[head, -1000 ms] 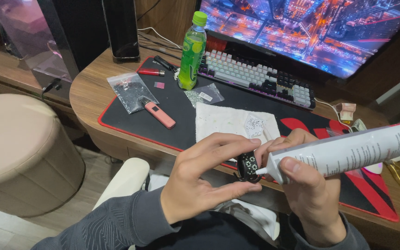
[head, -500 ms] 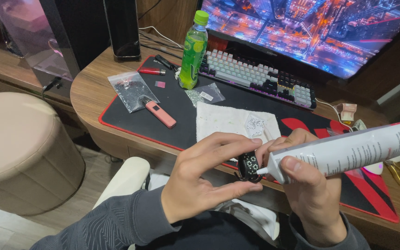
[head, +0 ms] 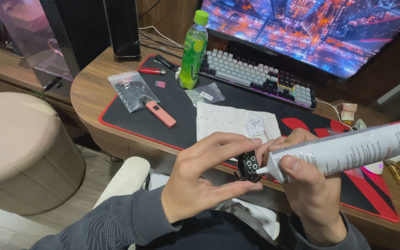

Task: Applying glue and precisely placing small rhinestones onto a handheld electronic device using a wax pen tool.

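Note:
My left hand (head: pixel 204 178) pinches a small black object (head: pixel 248 165) studded with tiny clear stones, held between thumb and fingertips just in front of the desk edge. A white glue tube (head: pixel 348 150) lies in the grip of my right hand (head: pixel 309 185), and its nozzle tip touches the right side of the black object. On the desk behind, a white cloth (head: pixel 225 121) carries a small pile of loose clear stones (head: pixel 254 123).
A black and red desk mat (head: pixel 130 118) holds a plastic bag of dark bits (head: pixel 129 90), a pink stick device (head: pixel 161 114), a red lighter (head: pixel 152 71), a green bottle (head: pixel 193 51) and a keyboard (head: pixel 255 76). A monitor (head: pixel 315 30) stands behind. A beige stool (head: pixel 21 148) is at left.

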